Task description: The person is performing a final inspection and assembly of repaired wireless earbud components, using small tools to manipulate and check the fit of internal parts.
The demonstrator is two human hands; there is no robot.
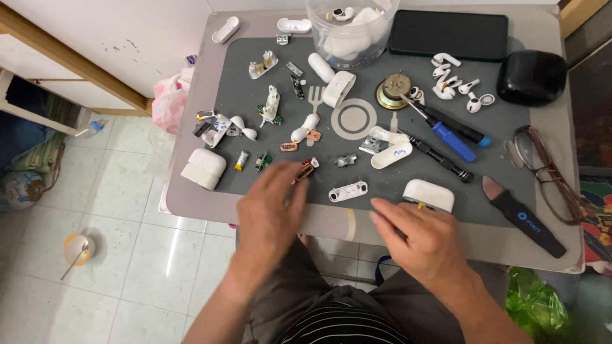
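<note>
Nearest us, our left hand [271, 213] lies palm down at the near edge of the grey mat [497, 130], fingers loosely spread, holding nothing, fingertips just short of a small copper-coloured part [305, 170]. Our right hand [424, 239] rests flat too, empty, touching a white charging case [428, 194]. Bare table margin [191, 200] runs along the front. Far back: clear tub [350, 32], black slab [448, 35].

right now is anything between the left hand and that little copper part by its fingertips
Nothing visible. The left hand has its fingertips right beside the small copper part, with only bare grey mat around it. Whether they touch is unclear.
</note>
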